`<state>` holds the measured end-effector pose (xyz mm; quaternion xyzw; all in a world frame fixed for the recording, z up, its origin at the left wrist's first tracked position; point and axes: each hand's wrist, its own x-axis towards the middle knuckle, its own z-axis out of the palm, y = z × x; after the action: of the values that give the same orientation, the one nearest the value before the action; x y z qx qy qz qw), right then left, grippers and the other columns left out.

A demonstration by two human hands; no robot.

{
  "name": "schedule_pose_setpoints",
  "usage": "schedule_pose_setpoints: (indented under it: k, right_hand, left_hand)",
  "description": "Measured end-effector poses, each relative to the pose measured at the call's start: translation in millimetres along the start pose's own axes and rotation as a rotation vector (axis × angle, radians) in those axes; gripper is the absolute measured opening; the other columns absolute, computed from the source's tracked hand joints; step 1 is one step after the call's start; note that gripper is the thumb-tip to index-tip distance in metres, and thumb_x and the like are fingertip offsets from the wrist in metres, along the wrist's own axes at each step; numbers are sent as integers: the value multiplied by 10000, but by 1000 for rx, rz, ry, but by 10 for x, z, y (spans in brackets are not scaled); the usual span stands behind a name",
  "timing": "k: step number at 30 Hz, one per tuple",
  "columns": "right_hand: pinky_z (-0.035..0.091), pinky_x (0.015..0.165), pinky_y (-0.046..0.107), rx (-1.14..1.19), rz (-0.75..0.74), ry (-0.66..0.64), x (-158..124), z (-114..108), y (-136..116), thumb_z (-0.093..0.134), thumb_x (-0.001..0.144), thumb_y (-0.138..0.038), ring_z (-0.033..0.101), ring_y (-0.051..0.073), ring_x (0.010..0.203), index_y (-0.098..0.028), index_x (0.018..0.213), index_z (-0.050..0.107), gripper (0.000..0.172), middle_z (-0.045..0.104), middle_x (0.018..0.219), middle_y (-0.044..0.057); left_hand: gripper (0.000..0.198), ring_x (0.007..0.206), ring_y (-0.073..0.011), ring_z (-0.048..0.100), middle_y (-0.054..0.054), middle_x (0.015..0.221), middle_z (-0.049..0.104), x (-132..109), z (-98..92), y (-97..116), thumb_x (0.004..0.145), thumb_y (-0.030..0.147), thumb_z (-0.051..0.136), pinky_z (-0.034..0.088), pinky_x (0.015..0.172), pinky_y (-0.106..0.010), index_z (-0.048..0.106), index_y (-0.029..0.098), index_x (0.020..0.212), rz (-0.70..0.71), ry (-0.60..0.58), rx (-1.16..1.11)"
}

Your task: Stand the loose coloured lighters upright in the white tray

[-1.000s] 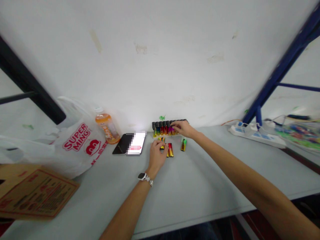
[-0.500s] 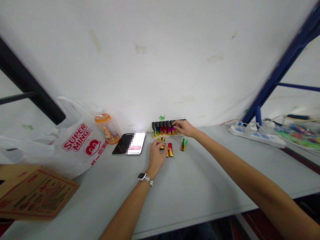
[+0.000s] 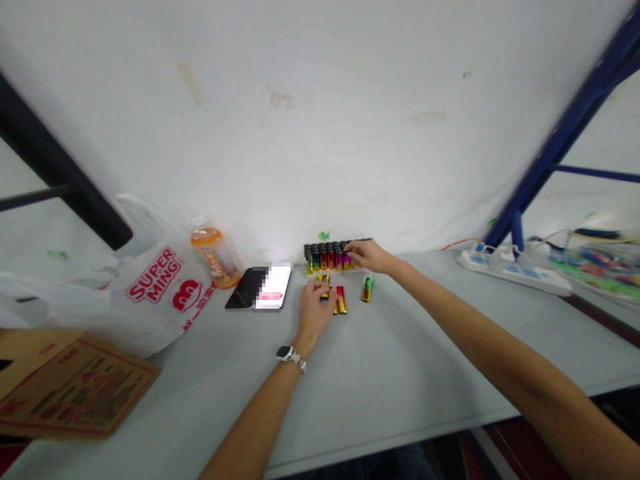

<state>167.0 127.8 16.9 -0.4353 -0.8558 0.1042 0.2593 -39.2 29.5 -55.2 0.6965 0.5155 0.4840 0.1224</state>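
Observation:
A row of small, shiny, many-coloured cylinders with black tops (image 3: 325,257) stands upright, packed in a shallow holder against the wall. Their exact kind is too small to tell. At the right part of this row, my right hand (image 3: 369,255) has its fingers pinched at one black-topped cylinder. My left hand (image 3: 315,308) rests on the table in front, fingers curled over loose cylinders; what they grip is hidden. Beside its thumb lies a red and gold cylinder (image 3: 341,300). A green and gold cylinder (image 3: 367,289) lies apart to the right, below my right hand.
Left of my hands lie a tablet-like device (image 3: 245,288), an orange drink bottle (image 3: 215,253), a white plastic bag (image 3: 150,300) and a cardboard box (image 3: 75,387). A white power strip (image 3: 513,270) lies on the right, near a blue metal frame (image 3: 547,153).
Both hands keep practically the same place and pose. The cylinders have not visibly moved; the view has shifted very slightly.

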Motion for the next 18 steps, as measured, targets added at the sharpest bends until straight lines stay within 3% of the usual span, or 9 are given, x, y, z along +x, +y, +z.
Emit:
schedule_pose_setpoints:
  k: [3,7,12,18]
  right_hand:
    - [413,699,238,-56,-9,-1,-12,25,17,520,876,-142,585,134,681,-118,1104,681,280,707,822,48]
    - [424,827,266,-231,-1,39,-143,120,-28,460,939,-216,622,190,926,-152,1221,658,350,698,1054,103]
    - [450,770,292,-411,166,25,-364,247,-176,348,986,-295,622,229,919,-233,1508,344,526,632,1082,117]
    - [473,775,330,-396,206,-25,-518,304,-300,389,965,-386,618,255,931,-217,1552,143,659,534,1186,147]
  left_hand:
    - [179,934,-210,566,-69,924,623,3,0,2,855,287,586,480,906,-394,720,194,782,-5,-7,6]
    - [179,924,-207,567,-67,917,624,2,5,0,860,281,581,475,904,-393,715,193,780,2,-6,11]
    - [190,920,-208,566,-61,909,618,0,15,-4,866,302,577,470,900,-388,708,200,774,19,-5,13]
    - [200,909,-210,564,-58,908,616,8,15,15,868,322,572,468,890,-389,696,203,766,33,-16,32]
